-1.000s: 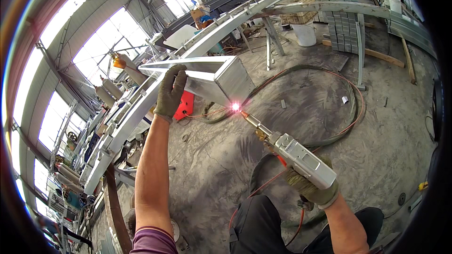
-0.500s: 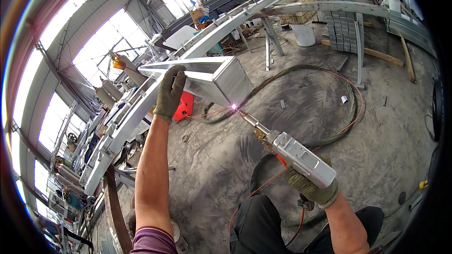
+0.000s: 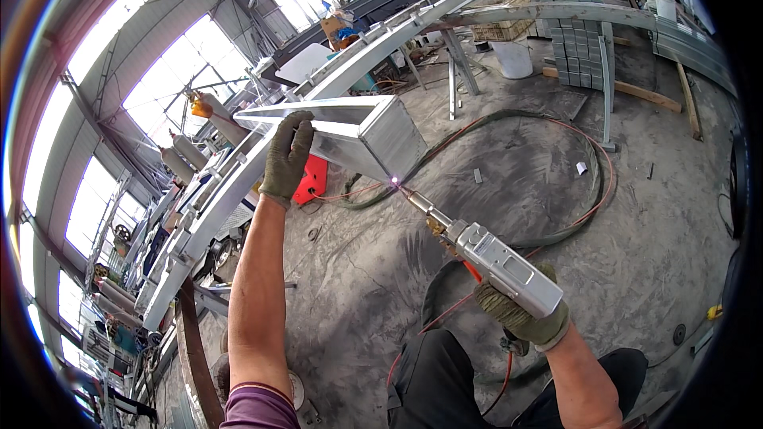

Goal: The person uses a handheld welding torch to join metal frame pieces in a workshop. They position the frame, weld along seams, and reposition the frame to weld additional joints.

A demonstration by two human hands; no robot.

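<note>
My left hand point(image 3: 286, 160), in an olive work glove, grips the near edge of a rectangular silver metal frame point(image 3: 391, 141), its fingers hooked over the rim. The frame rests on a long metal support beam point(image 3: 230, 184) and juts out past it. My right hand point(image 3: 520, 319), gloved alike, is wrapped round the handle of a silver handheld welding gun point(image 3: 509, 266). The gun's thin nozzle points up and left at the frame's lower corner. A small pinkish-white spark glows right at the tip there. Part of the gun's handle is hidden by the glove.
A dark hose point(image 3: 584, 222) with an orange line loops over the concrete floor to the gun. Behind the frame lies a red object point(image 3: 311, 179). Stacked metal tubes point(image 3: 578, 54) and a white bucket point(image 3: 513, 59) stand at the back. Gas cylinders point(image 3: 183, 152) are on the left.
The spark has become smaller and dimmer. My right hand and the welding gun have shifted very slightly left. My left hand and the frame stay in place.
</note>
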